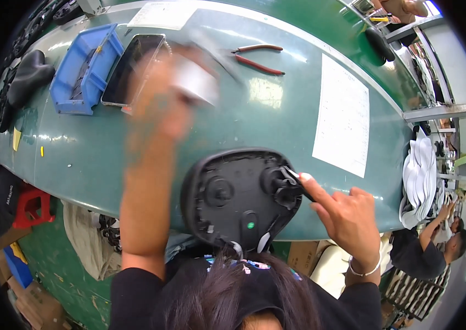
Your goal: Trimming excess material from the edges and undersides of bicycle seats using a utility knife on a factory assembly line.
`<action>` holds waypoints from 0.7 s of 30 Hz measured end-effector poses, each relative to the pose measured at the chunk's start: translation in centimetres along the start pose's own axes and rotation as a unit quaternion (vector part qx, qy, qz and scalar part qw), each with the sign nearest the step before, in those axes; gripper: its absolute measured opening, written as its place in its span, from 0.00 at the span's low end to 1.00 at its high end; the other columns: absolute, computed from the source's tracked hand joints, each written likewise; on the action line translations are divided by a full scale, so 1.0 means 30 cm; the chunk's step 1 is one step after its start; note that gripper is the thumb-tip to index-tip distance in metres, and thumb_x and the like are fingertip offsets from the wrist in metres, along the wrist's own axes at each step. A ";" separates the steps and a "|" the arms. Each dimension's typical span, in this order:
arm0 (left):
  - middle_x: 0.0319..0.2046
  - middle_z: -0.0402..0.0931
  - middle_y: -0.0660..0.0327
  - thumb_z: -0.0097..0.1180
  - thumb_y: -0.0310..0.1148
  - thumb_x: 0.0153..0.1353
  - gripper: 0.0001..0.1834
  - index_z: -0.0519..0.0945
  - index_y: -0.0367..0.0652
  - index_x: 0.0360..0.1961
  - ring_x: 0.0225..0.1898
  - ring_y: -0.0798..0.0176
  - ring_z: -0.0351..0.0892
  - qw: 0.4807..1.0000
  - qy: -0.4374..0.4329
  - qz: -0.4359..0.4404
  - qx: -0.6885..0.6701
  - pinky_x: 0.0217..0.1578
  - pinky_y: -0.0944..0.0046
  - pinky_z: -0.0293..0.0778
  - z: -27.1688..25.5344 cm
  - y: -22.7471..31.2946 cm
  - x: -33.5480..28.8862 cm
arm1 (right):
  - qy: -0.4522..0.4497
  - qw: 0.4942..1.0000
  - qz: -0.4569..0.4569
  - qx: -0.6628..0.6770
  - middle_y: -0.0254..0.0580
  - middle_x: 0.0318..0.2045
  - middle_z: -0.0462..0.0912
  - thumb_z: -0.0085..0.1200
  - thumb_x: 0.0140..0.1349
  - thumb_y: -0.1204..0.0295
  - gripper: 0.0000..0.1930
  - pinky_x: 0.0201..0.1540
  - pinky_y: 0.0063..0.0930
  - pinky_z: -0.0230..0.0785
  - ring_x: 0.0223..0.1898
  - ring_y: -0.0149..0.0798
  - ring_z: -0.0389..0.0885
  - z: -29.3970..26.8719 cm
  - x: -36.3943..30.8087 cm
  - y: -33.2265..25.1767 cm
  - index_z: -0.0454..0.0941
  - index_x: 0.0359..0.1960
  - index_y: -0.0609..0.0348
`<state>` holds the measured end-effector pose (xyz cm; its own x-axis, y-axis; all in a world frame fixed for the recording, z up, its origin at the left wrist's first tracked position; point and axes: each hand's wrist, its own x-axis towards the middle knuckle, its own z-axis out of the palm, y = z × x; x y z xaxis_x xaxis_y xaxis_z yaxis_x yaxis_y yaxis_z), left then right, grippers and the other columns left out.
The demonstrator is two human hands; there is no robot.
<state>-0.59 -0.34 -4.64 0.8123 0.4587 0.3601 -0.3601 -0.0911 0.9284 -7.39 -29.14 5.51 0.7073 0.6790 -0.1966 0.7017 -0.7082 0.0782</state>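
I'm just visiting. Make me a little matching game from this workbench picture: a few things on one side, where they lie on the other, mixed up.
Things:
1. blue bin
2. red-handled pliers
3. white paper sheet
4. black moulded part

Places:
A. on the right part of the green table
B. at the near edge, under the right hand
C. far left
D. far edge, near the middle

Pairs: 1-C, 2-D, 3-A, 4-B
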 end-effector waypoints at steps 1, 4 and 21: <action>0.27 0.75 0.64 0.48 0.33 0.65 0.07 0.76 0.43 0.34 0.27 0.70 0.73 0.988 0.097 -0.104 -0.051 0.28 0.74 0.68 -0.067 0.148 0.081 | -0.002 1.000 0.002 0.003 0.32 0.10 0.65 0.58 0.57 0.68 0.29 0.21 0.30 0.51 0.11 0.37 0.59 0.001 -0.021 -0.008 0.69 0.62 0.40; 0.29 0.74 0.65 0.51 0.35 0.64 0.07 0.76 0.44 0.34 0.27 0.70 0.72 0.862 -0.272 0.025 -0.428 0.28 0.78 0.65 -0.370 0.103 0.250 | 0.000 0.998 0.056 0.021 0.34 0.12 0.67 0.60 0.53 0.68 0.31 0.24 0.32 0.53 0.14 0.41 0.60 0.019 -0.022 -0.047 0.69 0.62 0.39; 0.13 0.67 0.61 0.66 0.46 0.52 0.36 0.67 0.33 0.54 0.16 0.70 0.61 0.887 -0.227 -0.341 0.212 0.19 0.66 0.58 -0.247 0.183 -0.389 | 0.198 0.978 -0.062 -0.023 0.32 0.17 0.65 0.58 0.43 0.75 0.32 0.21 0.23 0.48 0.15 0.28 0.60 0.138 -0.085 -0.036 0.76 0.57 0.45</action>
<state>-15.46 0.35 -4.43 0.9109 0.1401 -0.3882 0.4126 -0.2983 0.8607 -10.29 -30.90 1.87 0.5887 0.7866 0.1861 0.7805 -0.6131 0.1225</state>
